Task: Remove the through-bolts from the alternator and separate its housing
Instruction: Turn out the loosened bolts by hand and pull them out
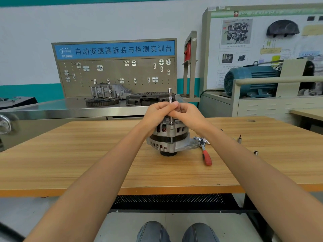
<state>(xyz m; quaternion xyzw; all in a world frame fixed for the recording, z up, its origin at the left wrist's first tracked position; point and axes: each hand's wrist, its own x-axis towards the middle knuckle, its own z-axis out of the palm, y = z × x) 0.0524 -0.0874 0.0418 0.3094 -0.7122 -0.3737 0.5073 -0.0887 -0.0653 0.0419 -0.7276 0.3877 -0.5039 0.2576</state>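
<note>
The grey alternator (pixel 170 140) stands pulley-down on the wooden table (pixel 87 154), at its middle. A thin metal extension bar (pixel 170 95) stands upright over the housing's top edge, its lower end set on a through-bolt head. My left hand (pixel 158 114) and my right hand (pixel 187 114) meet above the alternator, and the fingers of both pinch the bar's shaft. The bar's top end sticks up above my fingers. My hands hide most of the alternator's top face.
A ratchet with a red handle (pixel 206 156) lies just right of the alternator. Small sockets (pixel 239 139) stand further right on the table. Behind the table is a steel bench (pixel 52 107) with a clutch plate, gear ring and pegboard; a blue motor (pixel 251 81) sits back right.
</note>
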